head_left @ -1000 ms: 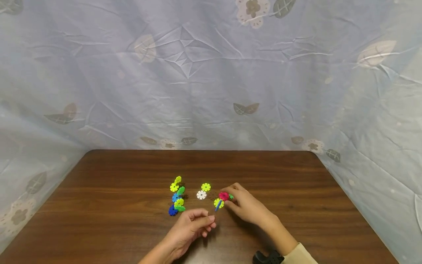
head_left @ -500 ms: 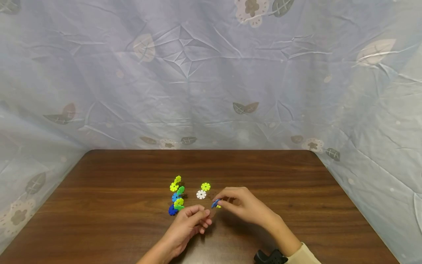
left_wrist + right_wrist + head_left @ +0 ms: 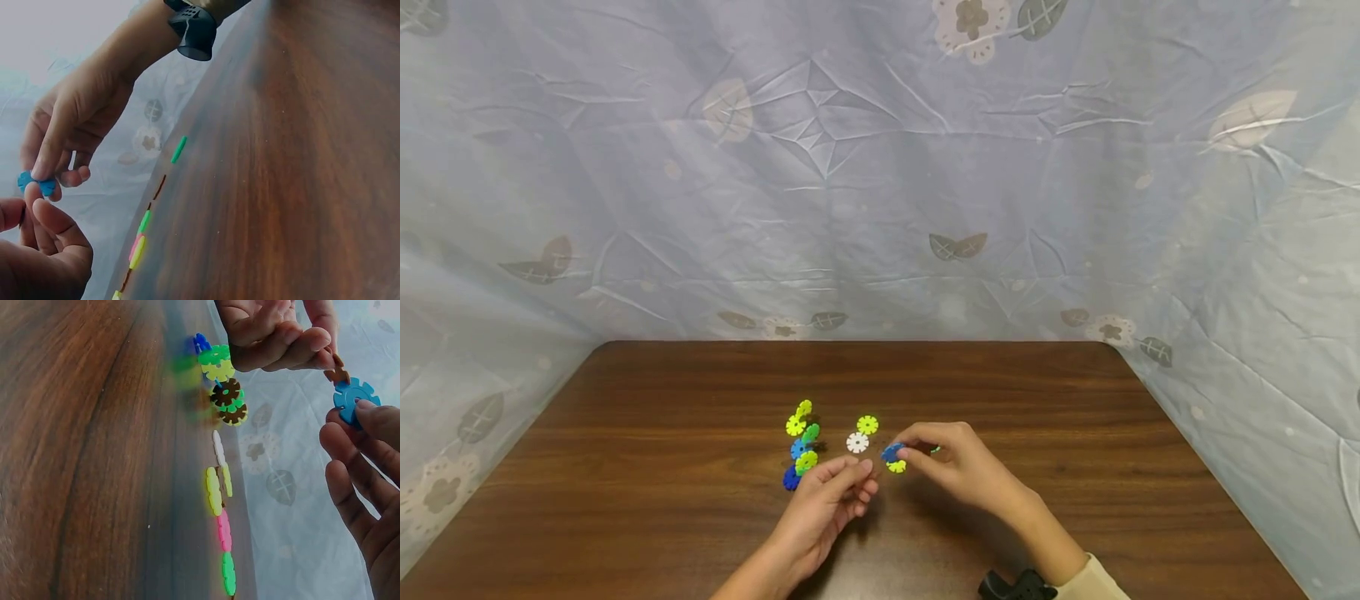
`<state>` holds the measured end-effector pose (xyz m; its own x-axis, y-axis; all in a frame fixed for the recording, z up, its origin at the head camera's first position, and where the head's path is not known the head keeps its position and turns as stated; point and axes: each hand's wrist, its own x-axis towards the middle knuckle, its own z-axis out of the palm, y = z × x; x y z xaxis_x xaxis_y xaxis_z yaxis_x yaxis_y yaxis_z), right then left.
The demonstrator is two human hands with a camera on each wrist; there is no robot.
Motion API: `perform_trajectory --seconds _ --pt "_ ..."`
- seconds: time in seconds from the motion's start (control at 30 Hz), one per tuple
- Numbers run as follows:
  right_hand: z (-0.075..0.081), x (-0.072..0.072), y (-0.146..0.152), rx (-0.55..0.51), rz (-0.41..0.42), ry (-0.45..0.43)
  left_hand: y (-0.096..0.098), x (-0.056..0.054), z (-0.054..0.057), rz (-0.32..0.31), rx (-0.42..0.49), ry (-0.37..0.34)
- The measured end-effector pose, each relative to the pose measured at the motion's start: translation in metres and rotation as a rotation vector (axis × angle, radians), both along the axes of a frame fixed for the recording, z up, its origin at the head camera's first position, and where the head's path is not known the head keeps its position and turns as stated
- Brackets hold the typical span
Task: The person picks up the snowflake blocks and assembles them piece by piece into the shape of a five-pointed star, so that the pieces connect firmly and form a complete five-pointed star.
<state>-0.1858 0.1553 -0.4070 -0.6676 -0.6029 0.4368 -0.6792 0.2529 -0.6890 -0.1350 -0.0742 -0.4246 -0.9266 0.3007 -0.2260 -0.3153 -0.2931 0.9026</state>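
My left hand (image 3: 823,512) pinches a small brown notched disc (image 3: 338,372) between thumb and finger. Between the thumb and fingers of my right hand (image 3: 966,467) is a blue notched disc (image 3: 355,400), its face turned to the right wrist camera. The two discs meet edge to edge in that view, the brown one above the blue. Both hands are raised over the table. Below the blue disc in the head view, a yellow disc (image 3: 897,467) lies on the table. The right hand hides most of the discs behind it.
Left of the hands is a group of joined discs (image 3: 801,448) in blue, green and yellow, some standing upright. A white disc (image 3: 857,442) and a yellow-green disc (image 3: 868,425) lie near the middle. Pink (image 3: 224,530) and green (image 3: 229,574) discs lie in the right wrist view.
The blue disc, edge-on at first, has turned to show its face in my right fingers. My left hand has shifted slightly left and away from me. The discs at left stay put.
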Motion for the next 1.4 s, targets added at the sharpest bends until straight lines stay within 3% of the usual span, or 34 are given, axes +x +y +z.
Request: perform_trajectory --seconds 0.3,0.53,0.8,0.93,1.03,1.13,1.23,1.4 --pt "0.003 0.006 -0.007 -0.046 -0.003 0.066 0.001 0.001 0.005 -0.023 -0.009 0.037" --pt "0.001 0.009 -0.01 0.003 0.005 0.17 -0.001 -0.001 0.005 -0.068 -0.056 0.105" --pt "0.005 0.007 -0.009 0.069 0.039 0.073 -0.013 -0.005 0.003 -0.136 -0.148 0.114" --pt "0.006 0.005 -0.006 0.11 0.041 0.052 -0.016 -0.007 0.002 -0.116 -0.164 0.114" --pt "0.004 0.002 -0.004 0.129 -0.004 0.012 -0.015 -0.008 0.001 -0.071 -0.147 0.088" --pt "-0.002 -0.001 -0.002 0.204 -0.107 -0.047 -0.014 -0.008 0.001 -0.029 -0.121 0.062" --pt "-0.009 -0.003 -0.004 0.349 -0.203 -0.082 -0.013 -0.009 0.002 -0.023 -0.109 0.053" --pt "-0.018 -0.003 -0.012 0.533 -0.251 -0.074 -0.012 -0.009 0.003 -0.041 -0.113 0.049"
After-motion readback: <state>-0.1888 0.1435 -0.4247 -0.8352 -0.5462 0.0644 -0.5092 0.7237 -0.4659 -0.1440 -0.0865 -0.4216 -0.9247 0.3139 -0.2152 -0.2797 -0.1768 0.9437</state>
